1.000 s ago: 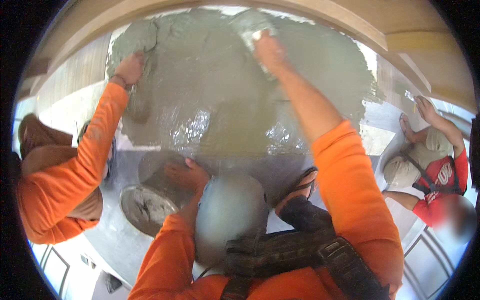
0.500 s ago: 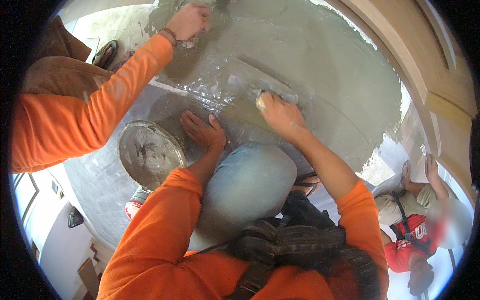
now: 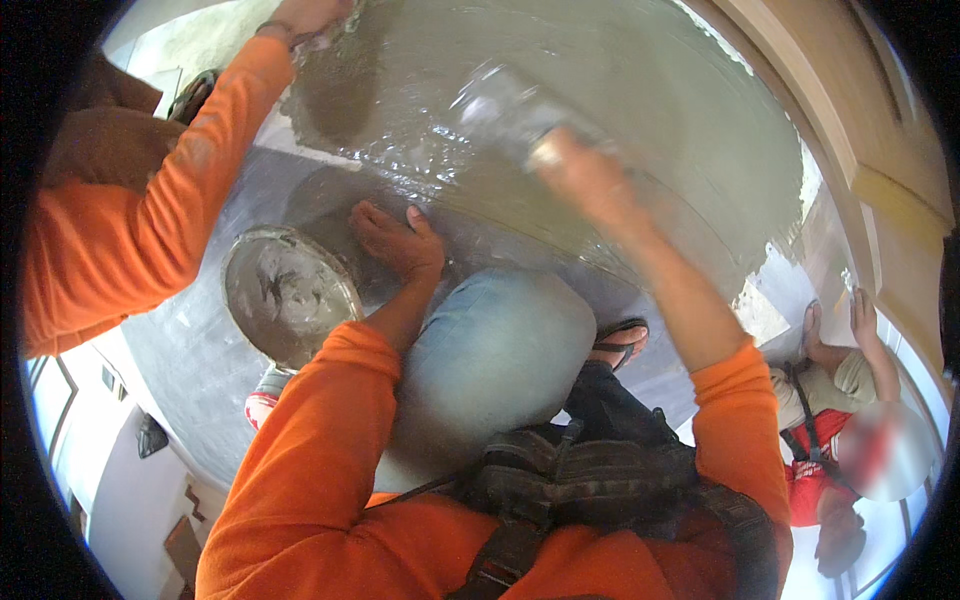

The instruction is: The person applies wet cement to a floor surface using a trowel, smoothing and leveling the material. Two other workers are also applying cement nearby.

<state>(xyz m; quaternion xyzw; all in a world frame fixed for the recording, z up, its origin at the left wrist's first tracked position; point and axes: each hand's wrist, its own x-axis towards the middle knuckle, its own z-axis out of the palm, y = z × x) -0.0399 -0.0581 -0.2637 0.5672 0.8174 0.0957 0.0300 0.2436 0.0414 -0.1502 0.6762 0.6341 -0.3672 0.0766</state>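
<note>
Wet grey cement (image 3: 700, 140) covers a broad patch of the surface in front of me. My right hand (image 3: 590, 185), smeared by motion, grips the pale handle of a plastering trowel (image 3: 515, 105), whose blurred metal blade lies over the cement. My left hand (image 3: 400, 243) rests on the dark grey sheet (image 3: 190, 370), fingers stretched out and thumb apart, holding nothing. Left of that hand stands a bucket (image 3: 290, 295) with wet cement inside. At the upper left, a co-worker's hand (image 3: 312, 18) reaches over the cement's edge; what it holds, if anything, is hard to make out.
A co-worker's orange sleeve (image 3: 200, 190) reaches in from the left. Wooden panelling (image 3: 820, 110) curves along the right of the cement. At the lower right, another person in a red shirt (image 3: 815, 470) sits close by. My bent knee (image 3: 510, 350) is between my arms.
My right hand has swept the trowel up and to the right over the cement. The co-worker's hand has moved up and left. My left hand stays on the sheet.
</note>
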